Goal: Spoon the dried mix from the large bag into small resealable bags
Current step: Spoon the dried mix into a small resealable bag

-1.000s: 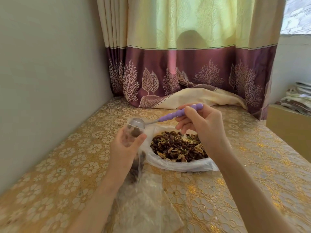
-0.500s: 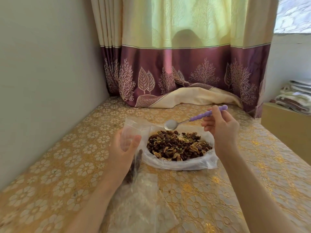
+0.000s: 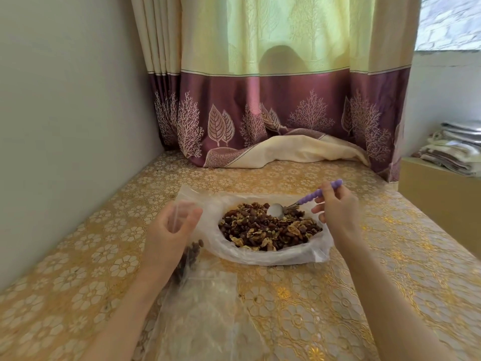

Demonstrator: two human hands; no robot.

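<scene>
The spoon (image 3: 307, 200) is pinched at its purple handle by the right hand (image 3: 338, 212), bowl lowered leftward onto the dried mix (image 3: 268, 229) in the large bag (image 3: 276, 256). Further left, the small bag (image 3: 179, 217) is gripped open-mouthed by the left hand (image 3: 169, 230).

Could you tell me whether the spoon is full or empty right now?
Empty: the spoon bowl shows bare metal, resting on the dried mix.

hands: 2, left (image 3: 170, 230), right (image 3: 338, 212)
spoon (image 3: 307, 200): 1
large bag (image 3: 260, 252) of mix: 1
small bags: 1 held (image 3: 182, 217); flat pile (image 3: 203, 308) uncountable
curtain (image 3: 273, 100): 1
</scene>
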